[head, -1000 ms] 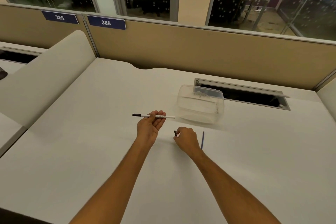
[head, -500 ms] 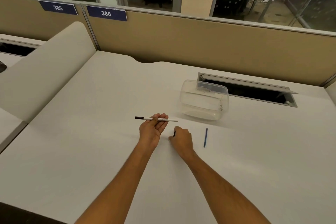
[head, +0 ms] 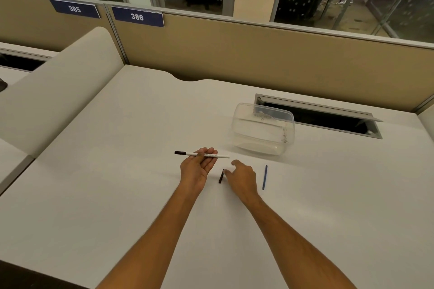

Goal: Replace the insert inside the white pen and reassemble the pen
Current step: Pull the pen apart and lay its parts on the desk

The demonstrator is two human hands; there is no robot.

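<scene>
My left hand (head: 198,166) is palm up and holds the white pen (head: 202,154) level, its black cap end pointing left and its open end pointing right. A small dark pen part (head: 221,176) lies on the desk between my hands. My right hand (head: 242,177) rests beside it, fingertips at its upper end, fingers loosely spread; a grip on it cannot be made out. A thin blue insert (head: 265,177) lies on the desk just right of my right hand.
A clear plastic container (head: 263,132) lies tipped over behind my hands. Behind it is an open cable slot (head: 317,116) in the white desk (head: 117,195). A tan partition (head: 258,54) runs along the back, and a curved white divider (head: 58,91) stands at the left.
My right hand has slid left, away from the blue insert, and the small dark part now lies exposed on the desk at its fingertips. The left hand has kept the pen level.
</scene>
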